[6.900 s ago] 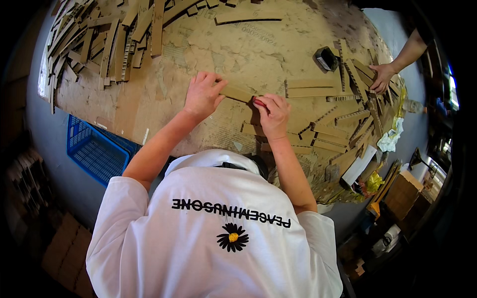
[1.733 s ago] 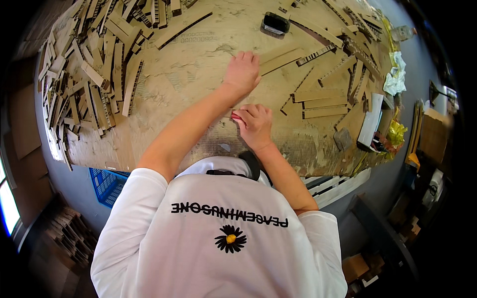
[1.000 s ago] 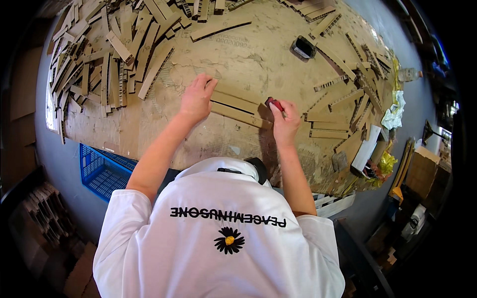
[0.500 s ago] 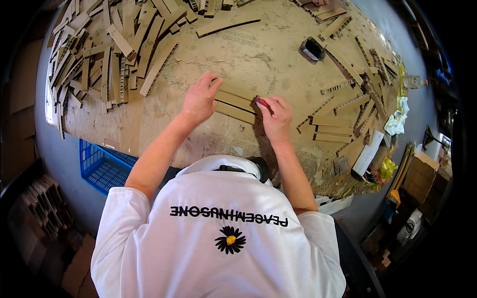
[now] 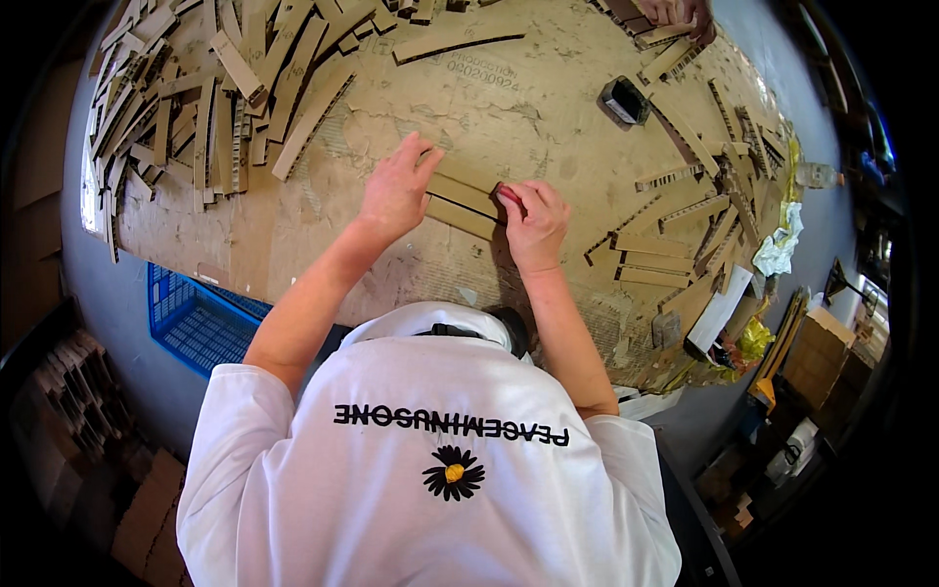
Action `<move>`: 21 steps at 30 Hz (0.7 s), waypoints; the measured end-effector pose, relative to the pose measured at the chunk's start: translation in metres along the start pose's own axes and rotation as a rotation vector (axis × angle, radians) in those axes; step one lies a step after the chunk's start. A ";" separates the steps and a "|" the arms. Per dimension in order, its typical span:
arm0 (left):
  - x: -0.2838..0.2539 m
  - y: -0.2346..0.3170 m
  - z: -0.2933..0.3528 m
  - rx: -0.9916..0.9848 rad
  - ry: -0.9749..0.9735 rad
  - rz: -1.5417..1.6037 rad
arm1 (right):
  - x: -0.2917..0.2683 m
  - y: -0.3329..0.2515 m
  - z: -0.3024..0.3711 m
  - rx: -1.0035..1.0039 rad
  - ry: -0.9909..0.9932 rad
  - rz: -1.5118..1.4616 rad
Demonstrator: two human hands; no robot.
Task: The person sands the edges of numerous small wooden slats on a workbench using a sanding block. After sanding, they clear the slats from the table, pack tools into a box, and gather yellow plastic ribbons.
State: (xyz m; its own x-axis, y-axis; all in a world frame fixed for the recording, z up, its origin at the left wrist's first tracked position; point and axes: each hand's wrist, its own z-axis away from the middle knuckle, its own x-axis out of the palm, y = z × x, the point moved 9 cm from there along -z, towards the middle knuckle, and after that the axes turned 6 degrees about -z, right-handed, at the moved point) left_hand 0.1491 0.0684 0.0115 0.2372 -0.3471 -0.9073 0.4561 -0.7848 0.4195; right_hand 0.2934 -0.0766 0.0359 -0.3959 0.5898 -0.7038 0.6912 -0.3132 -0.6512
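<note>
Two flat cardboard strips lie side by side in front of me, a far strip (image 5: 464, 193) and a near strip (image 5: 460, 217), with a dark gap between them. My left hand (image 5: 396, 191) rests at their left ends, fingers bent and closed over the far strip's end. Part of that end is hidden under the fingers. My right hand (image 5: 535, 225) pinches a small red tool (image 5: 507, 194) at the far strip's right end. The tool's exact kind is hidden by the fingers.
A big pile of cardboard strips (image 5: 240, 108) covers the table's (image 5: 372, 279) far left. More loose strips (image 5: 699, 210) lie at right, near a black open container (image 5: 623, 102). Another person's hand (image 5: 675, 14) is at the far right. A blue crate (image 5: 201, 328) stands below the left edge.
My right hand and the red tool have shifted slightly left along the far strip's right end. At the far right, more of the other person's hands has come into view.
</note>
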 end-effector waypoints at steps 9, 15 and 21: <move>0.001 0.001 0.000 -0.006 -0.022 -0.011 | 0.002 0.000 0.003 0.022 0.010 0.056; 0.004 0.000 0.000 0.000 -0.037 -0.014 | 0.003 0.000 0.004 -0.021 0.021 0.073; 0.005 0.002 0.000 0.003 -0.040 -0.026 | 0.003 0.001 0.008 -0.053 0.072 0.045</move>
State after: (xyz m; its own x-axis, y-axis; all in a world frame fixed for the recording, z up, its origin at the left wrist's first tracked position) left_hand 0.1507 0.0652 0.0072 0.1912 -0.3469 -0.9182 0.4594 -0.7950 0.3961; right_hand 0.2880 -0.0811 0.0314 -0.3203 0.6288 -0.7086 0.7389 -0.3022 -0.6022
